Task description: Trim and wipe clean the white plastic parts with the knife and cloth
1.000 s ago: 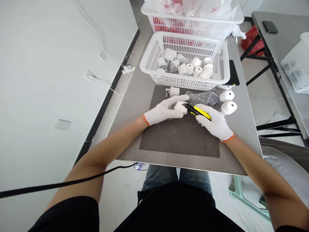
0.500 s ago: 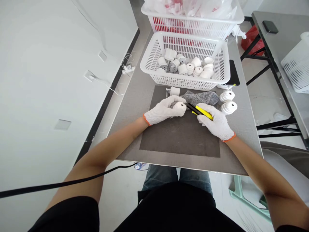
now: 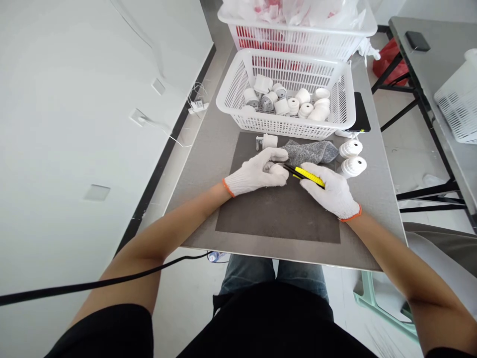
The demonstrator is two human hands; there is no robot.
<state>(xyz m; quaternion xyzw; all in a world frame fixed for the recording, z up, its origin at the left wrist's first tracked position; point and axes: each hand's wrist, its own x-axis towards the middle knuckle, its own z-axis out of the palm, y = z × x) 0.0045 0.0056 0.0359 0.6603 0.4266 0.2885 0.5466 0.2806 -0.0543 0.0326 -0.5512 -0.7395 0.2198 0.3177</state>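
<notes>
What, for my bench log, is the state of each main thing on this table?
Left hand, gloved, curled round a white piece
White piece, held, partly hidden
Right hand, gloved, closed on a yellow-and-black cutter
Cutter, front end by the white piece; contact unclear
Dark mat, flat
Grey bundle, lying beyond the hands
Front basket, open-topped, partly filled with white parts
Rear basket, heaped with plastic bags
Two ribbed pieces, side by side

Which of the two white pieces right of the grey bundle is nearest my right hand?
The front piece, just beyond your right hand; the back piece sits farther off, nearer the front basket.
</notes>
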